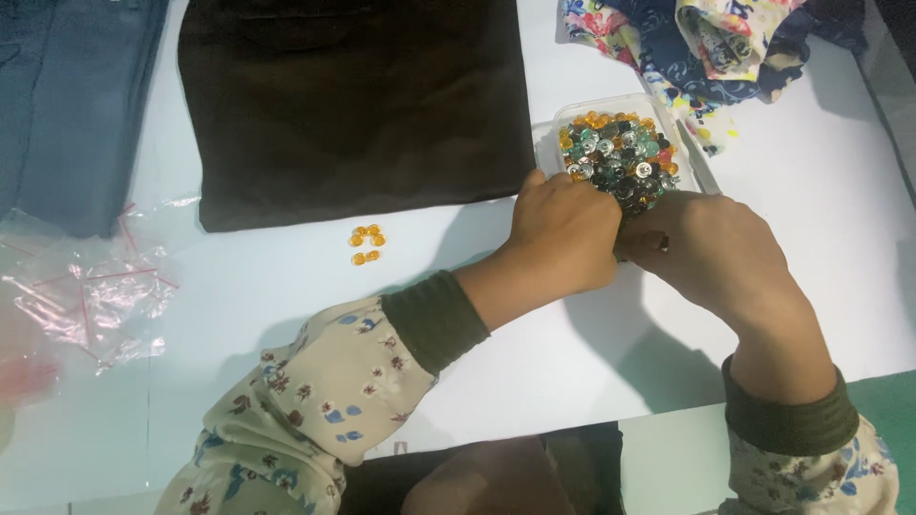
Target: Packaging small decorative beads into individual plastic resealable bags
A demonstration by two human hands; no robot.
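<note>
Fingers of both hands are curled inward and meet at the near edge of a clear plastic tray (pixel 563 119) heaped with small round beads or studs (pixel 618 157) in amber, green, silver and dark tones. The left hand (pixel 563 234) is knuckles-up, its fingers folded under and hidden; whether they pinch a bead cannot be told. The right hand (pixel 711 253) is likewise closed toward the same spot, a dark bit showing at its fingertips, too small to identify.

The tray sits on the white tabletop (pixel 821 172), just right of a dark brown cloth (pixel 353 105) laid flat. A group of 5 amber beads (pixel 365 243) lies on the tabletop just below that cloth, well apart from the tray. Judged by look, the beads are light, hard and smooth, likely to slip or roll; each is best taken by its rim between thumb and forefinger tips. The tray appears thin and easily nudged.

Farther out: a blue-grey cloth (pixel 76 105) at upper left, crumpled clear plastic bags with red strips (pixel 91 291) at left, a floral fabric bundle (pixel 706 43) beyond the tray. Both forearms wear floral sleeves with dark green cuffs.
</note>
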